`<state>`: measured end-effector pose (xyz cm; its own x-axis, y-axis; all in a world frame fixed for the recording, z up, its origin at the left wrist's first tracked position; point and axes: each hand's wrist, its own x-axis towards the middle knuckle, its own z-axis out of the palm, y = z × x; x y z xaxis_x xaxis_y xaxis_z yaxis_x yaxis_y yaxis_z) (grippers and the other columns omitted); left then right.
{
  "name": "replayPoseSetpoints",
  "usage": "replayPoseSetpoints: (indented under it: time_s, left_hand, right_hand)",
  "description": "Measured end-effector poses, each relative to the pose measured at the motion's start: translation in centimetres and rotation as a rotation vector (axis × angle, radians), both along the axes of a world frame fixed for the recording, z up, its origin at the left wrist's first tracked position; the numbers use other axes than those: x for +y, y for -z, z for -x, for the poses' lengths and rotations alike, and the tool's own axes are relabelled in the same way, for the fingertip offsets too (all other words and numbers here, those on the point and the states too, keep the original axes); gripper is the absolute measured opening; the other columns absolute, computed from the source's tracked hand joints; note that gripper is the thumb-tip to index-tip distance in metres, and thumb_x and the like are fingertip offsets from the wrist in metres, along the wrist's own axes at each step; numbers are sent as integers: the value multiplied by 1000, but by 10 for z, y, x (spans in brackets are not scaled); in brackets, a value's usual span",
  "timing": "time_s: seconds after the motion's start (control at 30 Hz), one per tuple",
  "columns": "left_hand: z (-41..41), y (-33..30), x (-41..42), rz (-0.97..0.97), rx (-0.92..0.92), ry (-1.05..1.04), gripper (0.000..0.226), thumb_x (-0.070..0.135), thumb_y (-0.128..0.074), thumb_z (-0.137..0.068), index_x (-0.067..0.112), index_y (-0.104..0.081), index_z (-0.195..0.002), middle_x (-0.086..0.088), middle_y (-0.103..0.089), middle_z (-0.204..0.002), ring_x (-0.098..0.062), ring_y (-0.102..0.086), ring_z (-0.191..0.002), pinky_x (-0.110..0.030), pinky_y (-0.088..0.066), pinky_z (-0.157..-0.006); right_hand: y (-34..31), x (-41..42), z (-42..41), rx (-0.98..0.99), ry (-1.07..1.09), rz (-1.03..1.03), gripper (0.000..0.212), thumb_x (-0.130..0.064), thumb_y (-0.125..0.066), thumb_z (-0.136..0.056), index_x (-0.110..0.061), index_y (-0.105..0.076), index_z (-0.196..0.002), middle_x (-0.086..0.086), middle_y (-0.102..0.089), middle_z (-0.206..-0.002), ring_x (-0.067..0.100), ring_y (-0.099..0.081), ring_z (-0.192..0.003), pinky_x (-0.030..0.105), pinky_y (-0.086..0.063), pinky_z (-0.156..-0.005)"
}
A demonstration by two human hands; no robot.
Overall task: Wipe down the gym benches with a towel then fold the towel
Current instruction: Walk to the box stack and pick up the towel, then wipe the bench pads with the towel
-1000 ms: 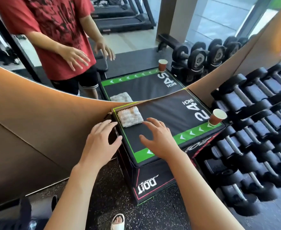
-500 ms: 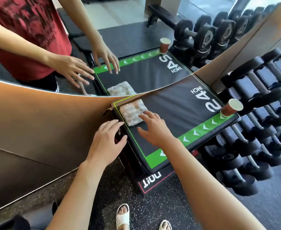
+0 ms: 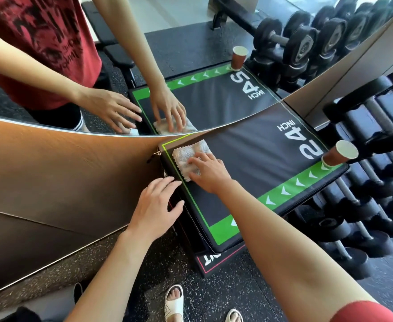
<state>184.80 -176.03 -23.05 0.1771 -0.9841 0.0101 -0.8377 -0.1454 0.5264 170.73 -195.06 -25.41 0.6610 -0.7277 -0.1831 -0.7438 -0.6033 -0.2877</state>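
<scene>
A small folded white towel (image 3: 186, 156) lies on the far left corner of a black padded box (image 3: 255, 159) with a green border and a "24 INCH" mark. My right hand (image 3: 208, 169) lies on the towel's near right part, fingers spread and pressing down on it. My left hand (image 3: 154, 205) rests with relaxed fingers on the box's left edge, just short of the towel, holding nothing. A wall mirror (image 3: 214, 54) behind the box repeats the hands, the towel and the box.
A brown paper cup (image 3: 337, 154) stands on the box's right corner. Racks of black dumbbells (image 3: 365, 205) fill the right side. A tan wall panel (image 3: 63, 170) runs along the left. My sandalled feet (image 3: 174, 303) stand on speckled rubber floor.
My right hand slid forward from the bare pad onto the towel. My left hand moved up to the box's left edge. The view came closer and tilted further down.
</scene>
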Motion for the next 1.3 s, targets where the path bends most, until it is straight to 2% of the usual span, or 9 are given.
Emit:
replayPoseSetpoints:
  time_s: [0.27,0.43,0.57,0.7,0.8,0.9,1.07,1.3]
  left_hand:
    - [27,7,11,15,44,-29,53,45,-58,-97,26,-53,-146,9,-49,-152,-12,-35,-146,-37,-34,-120]
    - [56,10,21,30,76,-41,54,48,-55,-94,27,-56,-144,10,-52,-148,-12,-38,-143,-39,-37,-119]
    - [90,16,23,29,83,4,51,39,-64,-95,26,-56,-143,9,-52,-148,-11,-39,-142,-37,-36,-119]
    - [121,18,25,-7,90,44,53,38,-63,-94,27,-54,-145,10,-50,-150,-10,-36,-144,-38,-35,-121]
    - [131,19,25,-10,85,39,53,35,-65,-94,26,-55,-145,10,-51,-150,-12,-38,-143,-37,-35,-121]
    - [133,18,26,-12,70,30,52,34,-66,-94,26,-56,-144,9,-52,-149,-12,-38,-143,-37,-35,-121]
    - [136,13,21,-14,85,8,50,34,-64,-95,26,-55,-144,9,-50,-150,-13,-37,-144,-42,-38,-118]
    - [131,20,13,-75,63,1,51,36,-63,-95,28,-54,-145,8,-49,-151,-15,-36,-144,-41,-39,-117]
  right_hand:
    - [-3,24,39,82,-7,16,43,-51,-50,-92,-38,-52,-133,-6,-45,-143,24,-40,-133,47,-40,-100]
    - [-7,74,106,83,79,13,40,-50,-47,-94,-37,-51,-131,-9,-45,-139,23,-41,-129,47,-43,-96]
    - [-7,117,154,85,151,42,38,-51,-44,-94,-38,-49,-129,-9,-47,-135,23,-43,-125,46,-45,-91]
    - [-7,129,171,43,164,48,45,-49,-50,-93,-38,-47,-136,-7,-43,-143,25,-42,-131,47,-44,-98]
    - [-10,121,174,-55,106,51,59,-46,-58,-93,-35,-40,-148,-4,-35,-156,25,-32,-143,49,-37,-110]
    - [-13,108,166,-1,57,-19,64,-49,-60,-92,-36,-38,-150,-4,-30,-160,24,-24,-148,50,-34,-113]
    - [-4,100,156,1,102,-5,50,-47,-62,-86,-39,-52,-135,-9,-41,-141,24,-36,-135,48,-47,-94]
    - [6,96,157,-107,163,24,40,-44,-66,-88,-43,-60,-128,-12,-51,-131,20,-41,-126,40,-45,-81]
